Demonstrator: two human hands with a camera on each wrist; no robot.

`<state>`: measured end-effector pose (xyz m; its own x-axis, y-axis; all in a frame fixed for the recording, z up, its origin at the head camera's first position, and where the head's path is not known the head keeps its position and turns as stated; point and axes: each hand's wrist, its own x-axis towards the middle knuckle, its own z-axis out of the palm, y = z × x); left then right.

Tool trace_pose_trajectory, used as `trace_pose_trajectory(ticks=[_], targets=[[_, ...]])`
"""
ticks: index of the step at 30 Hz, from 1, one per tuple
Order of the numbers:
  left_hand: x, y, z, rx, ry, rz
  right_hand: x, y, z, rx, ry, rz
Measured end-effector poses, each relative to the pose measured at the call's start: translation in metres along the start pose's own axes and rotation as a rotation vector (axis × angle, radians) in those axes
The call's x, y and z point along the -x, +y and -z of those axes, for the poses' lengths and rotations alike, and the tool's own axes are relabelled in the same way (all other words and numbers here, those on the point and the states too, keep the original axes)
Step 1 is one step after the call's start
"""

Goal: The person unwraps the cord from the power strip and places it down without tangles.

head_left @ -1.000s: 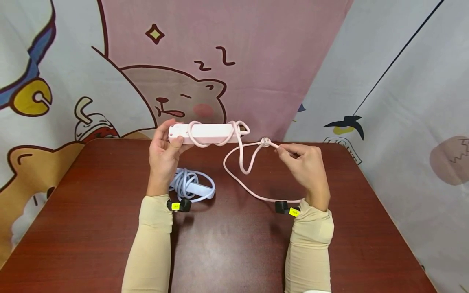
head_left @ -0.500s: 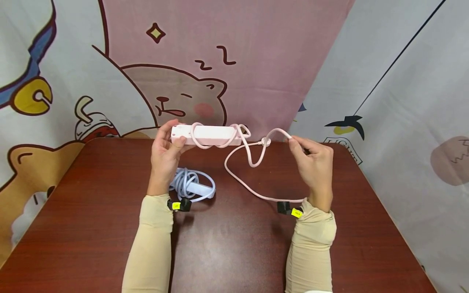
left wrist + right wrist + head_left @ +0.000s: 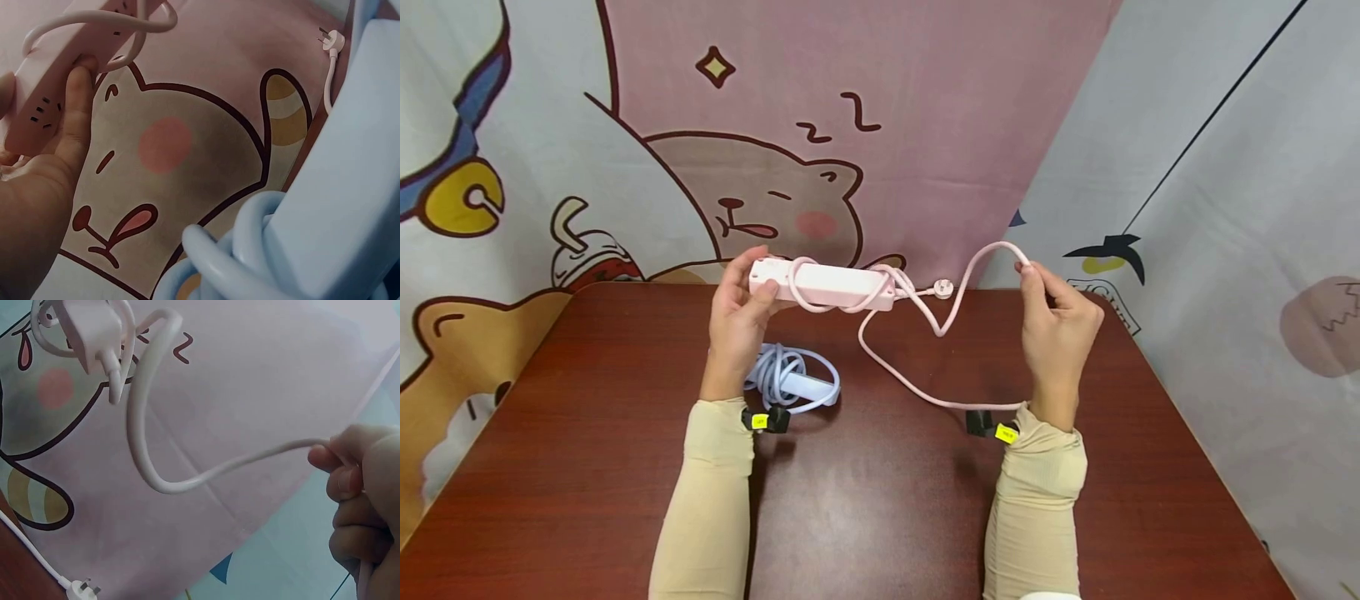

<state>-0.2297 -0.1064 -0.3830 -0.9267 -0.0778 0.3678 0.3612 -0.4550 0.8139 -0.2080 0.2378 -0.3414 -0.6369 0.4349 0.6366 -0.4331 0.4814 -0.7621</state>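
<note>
My left hand (image 3: 737, 308) grips one end of a pink power strip (image 3: 842, 286), holding it above the back of the table. Its cord loops around the strip's body; sockets show on the underside in the left wrist view. My right hand (image 3: 1056, 325) pinches the pink cord (image 3: 973, 267) off to the right, with the fingers curled around it. Between strip and hand the cord sags in a bend. The cord's plug (image 3: 943, 288) lies near the table's back edge, prongs showing, and a length of cord curves from below the strip toward my right wrist.
A blue power strip (image 3: 808, 388) with its coiled cord (image 3: 775, 375) lies on the table near my left wrist. The brown table (image 3: 865, 500) ends at a cartoon-printed curtain (image 3: 955, 142) behind. A camera is strapped to each wrist.
My right hand has moved right and slightly up, drawing the pink cord into a higher arch. The strip's right end has dipped a little. The left hand stays nearly still.
</note>
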Motion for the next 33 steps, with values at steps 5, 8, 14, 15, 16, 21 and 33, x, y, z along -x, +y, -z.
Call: trace_pose_trajectory(ticks=[5,8,14,15,16,21,33], targets=[[0.001,0.000,0.000,-0.002,-0.015,-0.004,-0.001,0.004,0.001,0.046,0.029,-0.028],[0.002,0.000,0.000,-0.001,-0.018,-0.005,-0.001,0.007,0.000,0.102,0.033,-0.004],[0.002,0.002,0.001,0.056,-0.025,-0.024,0.000,0.019,-0.003,0.228,-0.038,0.046],[0.002,0.002,0.002,0.068,-0.028,-0.028,0.000,0.022,-0.003,0.255,-0.073,0.040],[0.002,0.002,0.002,0.079,-0.031,-0.032,0.000,0.025,-0.003,0.284,-0.118,0.029],[0.001,0.001,0.002,0.098,-0.034,-0.040,0.002,0.033,-0.002,0.407,-0.439,-0.063],[0.002,-0.001,-0.001,0.050,-0.030,-0.023,0.010,0.005,-0.019,0.393,-0.854,-0.007]])
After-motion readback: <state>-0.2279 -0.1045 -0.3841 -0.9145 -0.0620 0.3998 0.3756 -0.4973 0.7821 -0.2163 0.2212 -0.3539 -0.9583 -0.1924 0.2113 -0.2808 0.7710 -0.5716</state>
